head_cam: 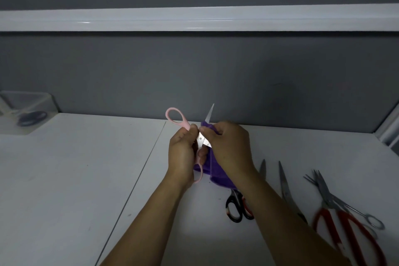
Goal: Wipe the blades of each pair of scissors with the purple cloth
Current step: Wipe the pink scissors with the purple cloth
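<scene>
My left hand (183, 151) grips a pair of pink-handled scissors (176, 118) near the pivot, held open above the white table. One blade tip (209, 112) points up and away. My right hand (230, 145) pinches the purple cloth (218, 174) around that blade, just below the tip. The cloth's loose end hangs down under my right wrist. Part of the second blade shows between my hands; its end is hidden.
On the table (86, 179) to the right lie black-handled scissors (235, 207), a long plain pair (285, 186), red-handled scissors (345, 229) and thin steel scissors (336, 198). A clear plastic container (26, 110) stands at the back left. A grey wall runs behind.
</scene>
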